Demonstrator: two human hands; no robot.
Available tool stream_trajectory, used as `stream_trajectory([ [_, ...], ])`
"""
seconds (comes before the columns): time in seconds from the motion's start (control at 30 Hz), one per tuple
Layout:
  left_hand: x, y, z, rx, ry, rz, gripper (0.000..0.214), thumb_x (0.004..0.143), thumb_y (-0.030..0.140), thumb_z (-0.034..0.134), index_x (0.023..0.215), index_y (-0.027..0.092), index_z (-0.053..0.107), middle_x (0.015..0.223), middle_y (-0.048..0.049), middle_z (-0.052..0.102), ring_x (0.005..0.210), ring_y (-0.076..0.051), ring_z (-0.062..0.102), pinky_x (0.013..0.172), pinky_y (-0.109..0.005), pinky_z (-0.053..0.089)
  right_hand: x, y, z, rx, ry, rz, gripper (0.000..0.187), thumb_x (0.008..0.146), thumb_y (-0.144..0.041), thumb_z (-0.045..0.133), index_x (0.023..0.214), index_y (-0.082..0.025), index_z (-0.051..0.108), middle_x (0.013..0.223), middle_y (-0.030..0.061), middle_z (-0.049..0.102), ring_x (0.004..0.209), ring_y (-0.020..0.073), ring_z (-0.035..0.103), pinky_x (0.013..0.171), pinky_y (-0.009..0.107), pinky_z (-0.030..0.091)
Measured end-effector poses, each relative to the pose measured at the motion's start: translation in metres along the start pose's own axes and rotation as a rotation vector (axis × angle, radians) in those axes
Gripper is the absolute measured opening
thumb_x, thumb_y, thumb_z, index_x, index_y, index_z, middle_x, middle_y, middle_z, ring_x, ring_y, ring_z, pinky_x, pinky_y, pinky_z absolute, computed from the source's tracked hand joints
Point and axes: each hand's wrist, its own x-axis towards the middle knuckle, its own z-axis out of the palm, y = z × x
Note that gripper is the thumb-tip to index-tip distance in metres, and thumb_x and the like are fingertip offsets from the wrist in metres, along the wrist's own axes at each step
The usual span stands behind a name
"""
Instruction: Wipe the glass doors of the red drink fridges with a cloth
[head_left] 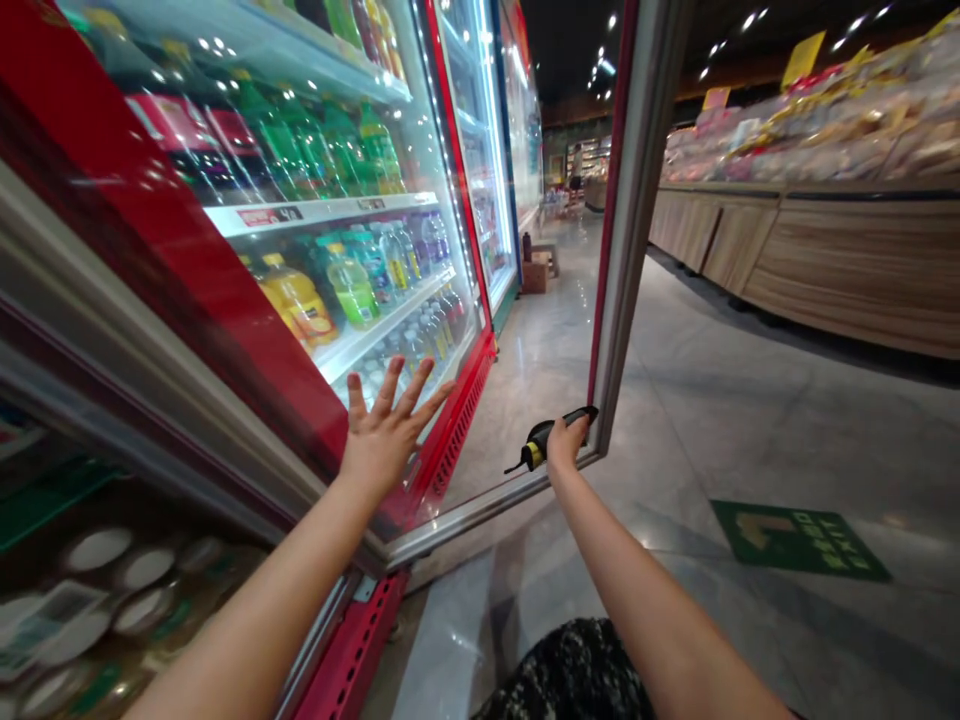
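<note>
A glass fridge door (pixel 525 330) with a silver frame (pixel 634 200) stands swung open in front of me. My left hand (pixel 386 430) is spread flat with fingers apart against the glass near its lower left. My right hand (pixel 566 445) grips the door's bottom right corner while holding a black and yellow handheld device (pixel 546 438). Behind the glass stand shelves of drink bottles (pixel 330 280), green, orange and clear ones.
To my lower left, the open fridge shows several cans (pixel 97 580) seen from above. A red fridge base (pixel 450 440) runs along the floor. A wooden display counter (pixel 825 260) lines the right side. A green floor sticker (pixel 795 540) lies on the grey tiles.
</note>
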Motion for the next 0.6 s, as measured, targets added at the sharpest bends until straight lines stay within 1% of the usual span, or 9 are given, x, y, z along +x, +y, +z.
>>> stream_trajectory([
  [0.1, 0.000, 0.000, -0.003, 0.004, 0.000, 0.006, 0.137, 0.062, 0.014, 0.090, 0.155, 0.050, -0.004, 0.167, -0.0011, 0.009, 0.153, -0.035, -0.001, 0.116, -0.074, -0.012, 0.016, 0.001, -0.003, 0.005, -0.048, 0.002, 0.082, 0.092, -0.017, 0.035, 0.161, -0.015, -0.010, 0.167, 0.0233, 0.007, 0.155, 0.0346, 0.010, 0.117, 0.062, 0.031],
  [0.17, 0.000, 0.001, -0.005, 0.007, 0.004, 0.005, 0.137, 0.062, 0.014, 0.090, 0.155, 0.050, -0.003, 0.167, -0.0004, 0.010, 0.153, -0.034, -0.002, 0.116, -0.073, -0.012, 0.020, 0.009, -0.013, 0.033, -0.134, 0.015, 0.077, 0.092, -0.019, 0.036, 0.162, -0.018, 0.004, 0.167, 0.0203, 0.010, 0.155, 0.0328, 0.013, 0.118, 0.059, 0.031],
  [0.2, 0.000, 0.001, -0.005, 0.007, 0.005, 0.003, 0.136, 0.062, 0.013, 0.090, 0.155, 0.050, -0.003, 0.167, 0.0000, 0.010, 0.153, -0.034, -0.003, 0.117, -0.073, -0.012, 0.017, 0.016, -0.020, 0.053, -0.184, 0.028, 0.076, 0.092, -0.019, 0.037, 0.162, -0.019, 0.009, 0.166, 0.0193, 0.012, 0.155, 0.0314, 0.015, 0.119, 0.058, 0.031],
  [0.3, -0.001, 0.002, -0.007, -0.002, 0.002, -0.002, 0.135, 0.063, 0.011, 0.089, 0.155, 0.051, -0.002, 0.167, 0.0010, 0.012, 0.153, -0.031, -0.004, 0.118, -0.071, -0.012, -0.009, 0.040, -0.041, 0.106, -0.290, 0.080, 0.072, 0.090, -0.018, 0.039, 0.159, -0.019, 0.019, 0.163, 0.0186, 0.020, 0.153, 0.0296, 0.020, 0.119, 0.058, 0.030],
  [0.4, -0.002, 0.002, -0.007, -0.004, 0.001, -0.006, 0.133, 0.065, 0.011, 0.088, 0.154, 0.052, -0.002, 0.167, 0.0022, 0.012, 0.153, -0.031, -0.005, 0.118, -0.071, -0.012, -0.046, 0.057, -0.052, 0.116, -0.295, 0.159, 0.069, 0.089, -0.019, 0.038, 0.156, -0.016, 0.023, 0.161, 0.0211, 0.023, 0.151, 0.0309, 0.025, 0.116, 0.060, 0.034],
  [0.47, -0.002, 0.002, -0.007, -0.001, -0.001, -0.007, 0.131, 0.067, 0.012, 0.087, 0.154, 0.053, -0.002, 0.167, 0.0026, 0.011, 0.153, -0.031, -0.006, 0.117, -0.072, -0.013, -0.066, 0.061, -0.050, 0.110, -0.270, 0.244, 0.067, 0.090, -0.021, 0.037, 0.156, -0.013, 0.022, 0.160, 0.0238, 0.024, 0.149, 0.0319, 0.030, 0.113, 0.061, 0.038],
  [0.53, -0.003, 0.003, -0.007, -0.003, -0.004, -0.004, 0.129, 0.068, 0.014, 0.087, 0.154, 0.053, -0.001, 0.167, 0.0027, 0.010, 0.153, -0.032, -0.005, 0.117, -0.073, -0.012, -0.078, 0.062, -0.043, 0.094, -0.231, 0.344, 0.064, 0.094, -0.024, 0.036, 0.155, -0.011, 0.022, 0.156, 0.0259, 0.030, 0.144, 0.0325, 0.038, 0.111, 0.060, 0.041],
  [0.57, -0.003, 0.003, -0.008, -0.006, -0.003, -0.003, 0.129, 0.068, 0.014, 0.087, 0.154, 0.053, -0.001, 0.167, 0.0026, 0.009, 0.154, -0.033, -0.005, 0.117, -0.073, -0.012, -0.080, 0.062, -0.039, 0.084, -0.211, 0.393, 0.061, 0.096, -0.026, 0.036, 0.154, -0.011, 0.025, 0.153, 0.0257, 0.035, 0.139, 0.0325, 0.044, 0.109, 0.060, 0.044],
  [0.6, -0.003, 0.003, -0.008, -0.008, -0.003, -0.001, 0.128, 0.068, 0.015, 0.087, 0.154, 0.053, 0.000, 0.167, 0.0025, 0.009, 0.154, -0.033, -0.005, 0.117, -0.074, -0.011, -0.081, 0.062, -0.036, 0.075, -0.194, 0.440, 0.057, 0.098, -0.030, 0.039, 0.152, -0.012, 0.031, 0.149, 0.0236, 0.042, 0.134, 0.0321, 0.049, 0.105, 0.059, 0.047],
])
